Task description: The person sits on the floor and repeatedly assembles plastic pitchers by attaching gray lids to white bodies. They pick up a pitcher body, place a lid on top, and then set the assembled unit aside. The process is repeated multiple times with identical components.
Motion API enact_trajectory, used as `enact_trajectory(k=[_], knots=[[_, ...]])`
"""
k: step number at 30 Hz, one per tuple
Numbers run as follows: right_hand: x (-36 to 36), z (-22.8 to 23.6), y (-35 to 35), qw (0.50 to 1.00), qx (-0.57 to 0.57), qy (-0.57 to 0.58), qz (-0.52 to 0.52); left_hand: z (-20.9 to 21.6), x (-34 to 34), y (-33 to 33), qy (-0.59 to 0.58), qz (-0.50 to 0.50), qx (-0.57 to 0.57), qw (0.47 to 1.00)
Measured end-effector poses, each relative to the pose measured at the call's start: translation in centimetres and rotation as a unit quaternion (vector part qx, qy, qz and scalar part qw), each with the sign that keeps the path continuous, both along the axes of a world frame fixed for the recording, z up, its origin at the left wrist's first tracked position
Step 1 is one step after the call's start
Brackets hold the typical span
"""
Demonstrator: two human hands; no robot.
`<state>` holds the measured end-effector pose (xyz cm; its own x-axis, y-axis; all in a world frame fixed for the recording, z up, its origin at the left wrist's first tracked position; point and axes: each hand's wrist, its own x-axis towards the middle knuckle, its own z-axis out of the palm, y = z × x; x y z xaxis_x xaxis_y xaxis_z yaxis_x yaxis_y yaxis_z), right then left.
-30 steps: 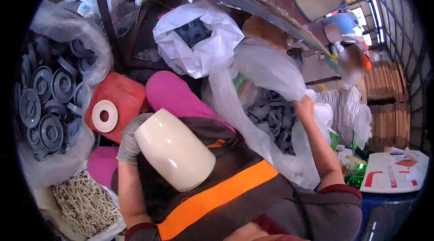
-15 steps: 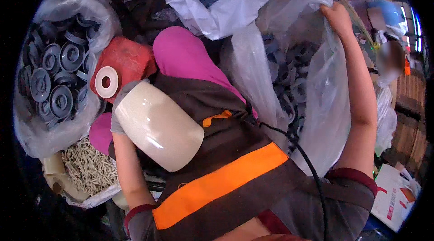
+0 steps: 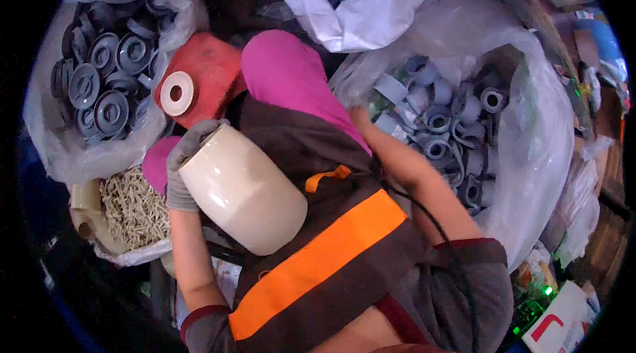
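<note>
My left hand [image 3: 183,171], in a grey glove, grips the far left end of a glossy cream barrel-shaped cylinder [image 3: 245,190] lying tilted over my lap. Just beyond it, a cream ring [image 3: 189,94] rests on a red block [image 3: 211,64]. My bare right hand [image 3: 360,121] is at the near left side of a clear plastic bag [image 3: 540,174]; its fingers are hidden. In that bag lie several loose grey ring-shaped parts [image 3: 437,117].
At the left, another clear bag [image 3: 56,154] holds grey round flanged parts [image 3: 111,111]. Below it a sack holds small beige pieces [image 3: 136,210]. A white sack [image 3: 371,18] with grey parts stands at the far side. A black cord [image 3: 430,210] crosses near my right arm.
My right hand has left the bag's far right rim and come down to its near left side. The bag's mouth now spreads wider, showing more parts. My left hand still holds the cylinder.
</note>
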<state>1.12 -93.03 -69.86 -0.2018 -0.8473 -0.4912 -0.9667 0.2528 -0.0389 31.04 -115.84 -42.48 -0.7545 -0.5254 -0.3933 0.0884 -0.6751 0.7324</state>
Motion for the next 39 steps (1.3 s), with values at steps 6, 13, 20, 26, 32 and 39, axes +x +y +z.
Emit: enact_trajectory(k=[6,13,20,26,32,39], knots=[[-4.9,11.2,4.6,0.881,-0.156,-0.165,-0.415,-0.5,3.2,1.1,-0.04,0.08,0.008,0.996],[-7.7,3.1,7.9,0.918,-0.179,0.054,-0.35,1.1,0.8,1.0,-0.035,0.04,-0.03,0.998],[-7.3,4.2,2.3,0.877,-0.252,-0.023,-0.408,0.5,0.4,0.0,-0.076,0.042,0.04,0.995],[-6.7,2.4,1.4,0.973,-0.047,0.018,-0.224,-1.7,3.4,-2.0,-0.079,0.014,-0.23,0.97],[-7.1,8.1,1.7,0.933,-0.179,-0.026,-0.312,-1.3,4.2,-0.2,0.055,0.023,-0.031,0.998],[1.9,32.0,-9.7,0.767,-0.269,-0.483,-0.325,-1.6,3.1,0.8,0.027,0.124,0.1,0.987]])
